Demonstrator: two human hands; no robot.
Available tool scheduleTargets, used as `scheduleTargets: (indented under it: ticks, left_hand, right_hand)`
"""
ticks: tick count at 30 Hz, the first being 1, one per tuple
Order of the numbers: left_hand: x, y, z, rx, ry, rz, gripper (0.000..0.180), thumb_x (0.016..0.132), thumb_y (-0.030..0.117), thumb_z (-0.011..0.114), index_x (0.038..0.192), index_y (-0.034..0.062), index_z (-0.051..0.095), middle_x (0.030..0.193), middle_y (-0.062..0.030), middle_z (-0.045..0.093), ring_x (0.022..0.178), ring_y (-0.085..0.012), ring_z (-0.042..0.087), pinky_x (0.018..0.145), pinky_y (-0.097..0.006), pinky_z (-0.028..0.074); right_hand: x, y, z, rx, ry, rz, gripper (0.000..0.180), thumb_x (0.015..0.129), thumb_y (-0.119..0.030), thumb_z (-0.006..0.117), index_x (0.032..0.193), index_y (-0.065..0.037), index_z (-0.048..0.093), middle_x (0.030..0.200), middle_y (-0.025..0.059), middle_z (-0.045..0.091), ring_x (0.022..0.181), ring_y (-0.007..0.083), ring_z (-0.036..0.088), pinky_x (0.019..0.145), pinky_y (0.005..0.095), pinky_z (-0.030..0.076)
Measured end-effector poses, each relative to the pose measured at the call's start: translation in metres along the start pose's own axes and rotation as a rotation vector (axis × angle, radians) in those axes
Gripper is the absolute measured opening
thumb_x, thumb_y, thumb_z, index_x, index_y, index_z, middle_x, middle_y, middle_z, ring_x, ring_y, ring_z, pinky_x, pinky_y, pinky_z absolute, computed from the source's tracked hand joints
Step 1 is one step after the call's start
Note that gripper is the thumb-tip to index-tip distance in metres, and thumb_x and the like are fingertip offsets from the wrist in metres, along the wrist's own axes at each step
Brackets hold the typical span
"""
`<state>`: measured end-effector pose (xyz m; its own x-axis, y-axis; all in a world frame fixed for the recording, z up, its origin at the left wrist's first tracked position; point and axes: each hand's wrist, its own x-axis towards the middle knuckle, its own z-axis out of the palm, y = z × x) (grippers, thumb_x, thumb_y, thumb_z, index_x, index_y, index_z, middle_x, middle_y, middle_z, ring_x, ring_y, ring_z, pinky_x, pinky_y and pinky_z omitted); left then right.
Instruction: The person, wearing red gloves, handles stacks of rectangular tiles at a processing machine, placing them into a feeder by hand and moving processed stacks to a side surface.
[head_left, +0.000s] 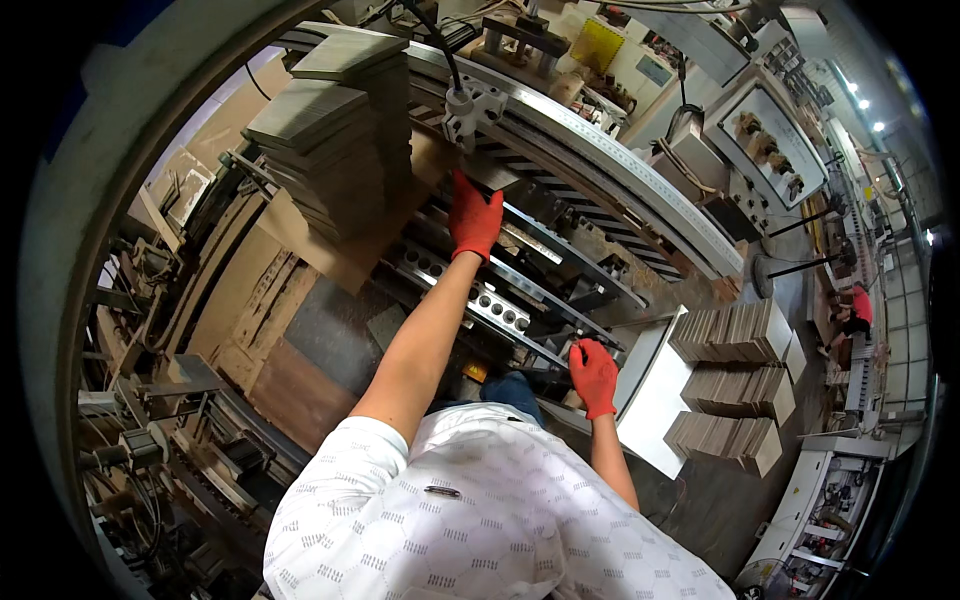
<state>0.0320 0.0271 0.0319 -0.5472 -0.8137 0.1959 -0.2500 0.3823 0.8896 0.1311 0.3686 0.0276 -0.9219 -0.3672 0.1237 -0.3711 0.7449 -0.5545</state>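
Note:
My left hand [475,218], in a red glove, reaches over the machine's metal rails [550,292] at centre. Its thumb and fingers are apart, beside a thin grey panel [492,174] under a pale clamp head [468,112]; whether they touch the panel I cannot tell. In a matching glove, my right hand [593,375] has its fingers curled at the near right end of the rails. What those fingers hold, if anything, is hidden. Left of my left hand stand tall stacks of thin grey panels [315,150] on a brown sheet [325,248].
On a white table [650,410] at right stand three rows of upright panels [728,388]. A long silver beam [610,135] crosses behind the rails. A machine frame [60,330] curves along the left. Far right, a person in red [857,308] is beside a conveyor.

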Motion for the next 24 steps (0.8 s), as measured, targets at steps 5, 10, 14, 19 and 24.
scheduleTargets:
  ticks: [5,10,14,19,24]
  left_hand:
    - [0.006,0.0,-0.003,0.014,-0.133,-0.117,0.084,0.092,0.026,0.062,0.163,0.0107,0.02,0.154,-0.0231,0.049,0.131,-0.0445,0.056,0.103,-0.053,0.049]
    - [0.014,-0.035,0.012,-0.007,0.093,-0.002,0.079,0.09,0.021,0.057,0.161,0.0064,0.025,0.161,-0.0221,0.042,0.14,-0.0433,0.047,0.111,-0.049,0.044]
    - [0.02,-0.046,0.016,-0.076,-0.003,-0.015,0.077,0.091,0.02,0.056,0.161,0.0021,0.028,0.164,-0.0243,0.036,0.148,-0.041,0.039,0.121,-0.045,0.035]
    - [0.022,-0.036,0.033,-0.346,-0.078,-0.041,0.069,0.1,0.021,0.051,0.161,-0.001,0.028,0.165,-0.0239,0.034,0.156,-0.0359,0.028,0.127,-0.04,0.023]
    - [0.044,-0.069,0.041,-0.541,-0.073,-0.164,0.06,0.107,0.037,0.045,0.156,0.0022,0.039,0.156,-0.016,0.045,0.139,-0.0286,0.044,0.115,-0.038,0.035]
  right_hand:
    - [0.002,0.003,0.0,-0.001,0.013,-0.006,0.021,0.096,-0.029,0.064,0.1,-0.009,0.071,0.093,0.0115,0.07,0.081,0.0323,0.068,0.073,0.041,0.053]
    - [0.001,-0.001,0.003,0.016,0.002,-0.005,0.019,0.096,-0.026,0.065,0.1,-0.008,0.071,0.093,0.0113,0.07,0.083,0.0319,0.069,0.074,0.0402,0.054]
    - [-0.002,0.002,0.003,0.078,0.015,-0.001,0.017,0.095,-0.022,0.067,0.1,-0.007,0.071,0.095,0.0112,0.071,0.084,0.0303,0.07,0.076,0.0387,0.055]
    - [0.003,0.008,-0.002,0.112,0.014,0.055,0.016,0.093,-0.018,0.07,0.106,-0.008,0.071,0.099,0.0107,0.072,0.088,0.0284,0.071,0.08,0.0372,0.055]
    - [0.05,-0.024,0.019,0.363,-0.027,-0.054,0.022,0.093,-0.018,0.07,0.111,-0.006,0.07,0.108,0.0114,0.072,0.097,0.0276,0.07,0.087,0.0367,0.054]
